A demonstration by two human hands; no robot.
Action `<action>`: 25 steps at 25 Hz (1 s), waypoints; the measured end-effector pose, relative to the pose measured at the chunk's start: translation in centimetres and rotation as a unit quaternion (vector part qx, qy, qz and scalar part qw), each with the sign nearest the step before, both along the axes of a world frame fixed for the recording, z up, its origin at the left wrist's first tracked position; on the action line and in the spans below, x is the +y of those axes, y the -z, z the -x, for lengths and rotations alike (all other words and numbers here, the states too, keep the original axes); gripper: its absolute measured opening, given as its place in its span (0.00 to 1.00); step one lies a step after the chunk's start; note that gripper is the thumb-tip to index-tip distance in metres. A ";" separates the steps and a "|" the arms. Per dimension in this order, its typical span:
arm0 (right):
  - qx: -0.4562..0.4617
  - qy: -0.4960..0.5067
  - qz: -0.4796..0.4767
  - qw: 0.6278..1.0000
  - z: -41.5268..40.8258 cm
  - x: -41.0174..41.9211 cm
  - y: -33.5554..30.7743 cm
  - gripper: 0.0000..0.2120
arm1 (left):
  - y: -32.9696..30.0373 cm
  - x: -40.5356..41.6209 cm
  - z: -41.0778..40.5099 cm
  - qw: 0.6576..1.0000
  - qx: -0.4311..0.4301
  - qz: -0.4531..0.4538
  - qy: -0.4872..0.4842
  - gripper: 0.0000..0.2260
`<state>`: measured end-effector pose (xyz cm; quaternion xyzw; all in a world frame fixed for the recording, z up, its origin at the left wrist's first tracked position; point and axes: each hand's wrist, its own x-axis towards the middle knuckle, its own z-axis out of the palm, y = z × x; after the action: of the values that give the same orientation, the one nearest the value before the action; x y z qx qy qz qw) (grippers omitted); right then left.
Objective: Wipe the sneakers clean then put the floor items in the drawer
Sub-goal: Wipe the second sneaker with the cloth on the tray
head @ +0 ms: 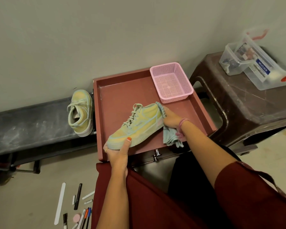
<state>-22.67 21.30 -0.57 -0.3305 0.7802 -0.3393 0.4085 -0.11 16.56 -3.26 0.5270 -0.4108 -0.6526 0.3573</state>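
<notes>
- Left hand grips the toe of a yellow sneaker over the open drawer.
- Right hand presses a blue cloth against its heel.
- Pens lie on the floor.

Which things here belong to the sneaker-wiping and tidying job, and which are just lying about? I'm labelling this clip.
Part of the job:
held sneaker, gripped by left hand
cloth in right hand
second sneaker
open drawer
pens and markers on floor

Lying about:
pink basket
clear boxes
brown stool
</notes>
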 end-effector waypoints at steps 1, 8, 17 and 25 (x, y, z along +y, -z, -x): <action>-0.027 0.005 0.000 1.000 0.0 0.2 -0.2 0.38 | -0.1 0.1 0.1 1.000 -0.003 0.000 0.000 0.30; 0.168 0.050 0.005 0.985 -12.3 1.2 0.1 0.46 | -0.2 0.0 0.3 0.999 -0.007 -0.020 -0.029 0.30; 0.161 0.094 -0.028 0.982 -6.1 -0.5 1.5 0.40 | -0.2 0.1 0.3 0.999 -0.013 -0.032 -0.033 0.31; 0.010 0.058 -0.040 0.997 -1.0 -0.3 0.6 0.33 | -0.5 0.2 0.4 1.000 -0.007 -0.020 -0.014 0.28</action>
<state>-21.63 20.99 -1.16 -0.2715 0.8151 -0.3280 0.3929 -0.47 16.79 -2.76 0.5442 -0.3923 -0.6523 0.3528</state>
